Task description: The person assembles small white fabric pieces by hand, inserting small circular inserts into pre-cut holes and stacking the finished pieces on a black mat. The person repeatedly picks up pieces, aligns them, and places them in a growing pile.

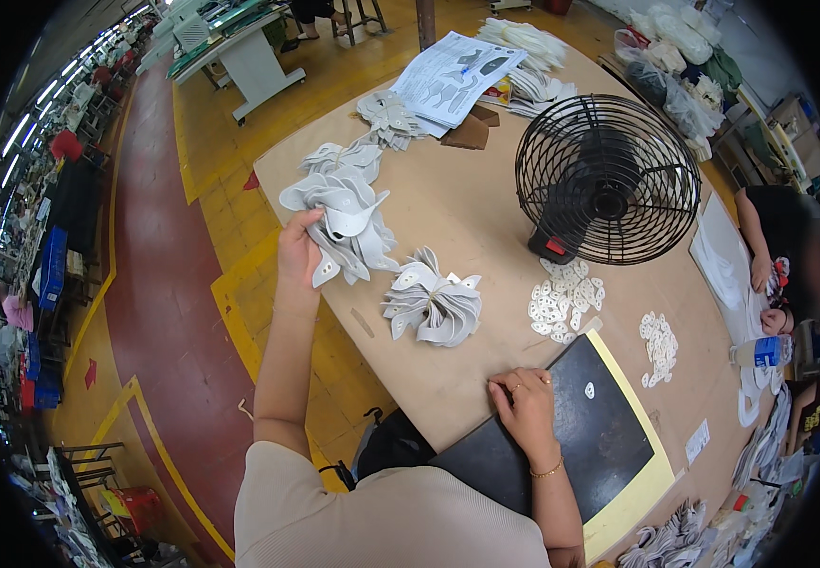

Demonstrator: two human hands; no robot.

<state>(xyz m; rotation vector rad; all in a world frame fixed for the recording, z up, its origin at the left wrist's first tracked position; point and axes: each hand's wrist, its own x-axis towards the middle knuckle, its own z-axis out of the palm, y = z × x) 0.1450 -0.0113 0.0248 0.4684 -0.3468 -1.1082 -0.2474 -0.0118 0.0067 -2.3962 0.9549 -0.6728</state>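
Observation:
My left hand [299,248] is stretched out to the table's left edge, its fingers closed on a bundle of pale grey, curved cut pieces [339,210]. The pieces fan out like petals, and some have small holes. Just nearer, a second tied bundle [434,301] lies on the table. My right hand [528,405] rests at the far edge of a black mat [571,431], fingers curled in with thumb and forefinger close together. Whatever they may hold is too small to make out. One small white oval piece [590,389] lies on the mat beside that hand.
A black caged fan [609,180] stands on the brown-covered table [448,208]. Small white pieces lie in a heap [561,301] before it and a second heap [658,348] farther right. Printed sheets [457,76] are at the back. Another person's arm [758,237] reaches in at right.

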